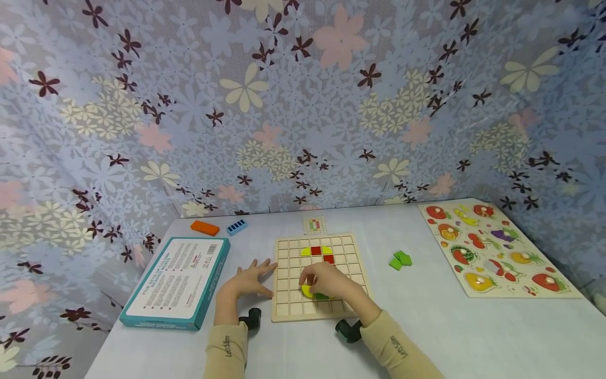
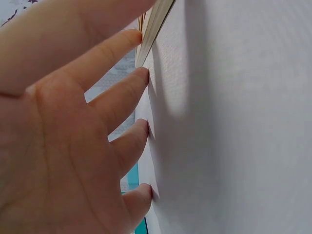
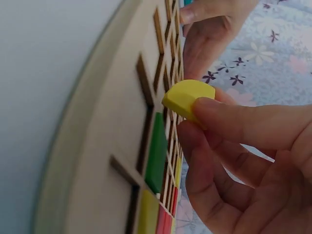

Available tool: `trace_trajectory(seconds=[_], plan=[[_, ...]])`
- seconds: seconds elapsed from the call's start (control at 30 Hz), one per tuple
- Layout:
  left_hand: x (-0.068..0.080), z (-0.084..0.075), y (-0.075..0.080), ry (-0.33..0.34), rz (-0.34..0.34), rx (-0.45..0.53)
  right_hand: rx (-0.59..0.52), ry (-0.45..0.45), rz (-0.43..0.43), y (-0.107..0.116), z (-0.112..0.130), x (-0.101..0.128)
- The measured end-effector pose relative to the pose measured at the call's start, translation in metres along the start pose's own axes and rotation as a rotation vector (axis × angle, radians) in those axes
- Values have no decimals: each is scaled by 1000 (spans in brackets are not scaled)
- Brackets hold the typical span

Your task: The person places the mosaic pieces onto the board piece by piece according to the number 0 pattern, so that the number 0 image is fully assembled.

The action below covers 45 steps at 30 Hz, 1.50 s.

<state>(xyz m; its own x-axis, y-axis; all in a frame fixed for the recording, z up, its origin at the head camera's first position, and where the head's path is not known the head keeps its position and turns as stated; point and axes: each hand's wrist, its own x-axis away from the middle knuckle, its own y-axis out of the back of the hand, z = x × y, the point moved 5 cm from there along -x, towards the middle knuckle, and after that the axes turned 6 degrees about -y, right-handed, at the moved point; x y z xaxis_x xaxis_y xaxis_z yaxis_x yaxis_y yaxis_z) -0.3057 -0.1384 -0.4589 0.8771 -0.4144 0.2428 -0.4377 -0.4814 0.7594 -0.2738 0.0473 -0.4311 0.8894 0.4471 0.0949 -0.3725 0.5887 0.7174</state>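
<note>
My right hand (image 1: 333, 281) pinches a yellow tile with one rounded side (image 3: 185, 95) between thumb and fingers, just over the near part of a wooden grid board (image 1: 289, 313). In the right wrist view a green tile (image 3: 156, 156) lies in the grid close to the held tile. Farther up the board sit red tiles (image 1: 315, 251) and yellow tiles (image 1: 327, 250). My left hand (image 1: 246, 281) rests with spread fingers on the table, at the board's left edge. Its fingertips (image 2: 141, 75) touch the white tabletop and the board's side in the left wrist view.
A small pattern card (image 1: 314, 225) lies behind the board. Several green tiles (image 1: 401, 259) are to the right, before a fruit puzzle board (image 1: 502, 252). At left are a teal-edged box (image 1: 177, 279), an orange block (image 1: 205, 227) and a blue piece (image 1: 236, 227).
</note>
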Motion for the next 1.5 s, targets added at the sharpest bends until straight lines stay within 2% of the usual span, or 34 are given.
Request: trace_trajectory(seconds=[0.47,1.07,1.33,1.5], plan=[[0,2,0,5,5,8,96,-67,-43,-4,-3,1],[-1,4,-2,4,5,29,207,-112,-111,-1,-2,5],[0,1,-1,-2,6,40,139,-79,-117,12,-6,4],[0,1,0,-6,9,44,77,-104,-136,27,-14,5]])
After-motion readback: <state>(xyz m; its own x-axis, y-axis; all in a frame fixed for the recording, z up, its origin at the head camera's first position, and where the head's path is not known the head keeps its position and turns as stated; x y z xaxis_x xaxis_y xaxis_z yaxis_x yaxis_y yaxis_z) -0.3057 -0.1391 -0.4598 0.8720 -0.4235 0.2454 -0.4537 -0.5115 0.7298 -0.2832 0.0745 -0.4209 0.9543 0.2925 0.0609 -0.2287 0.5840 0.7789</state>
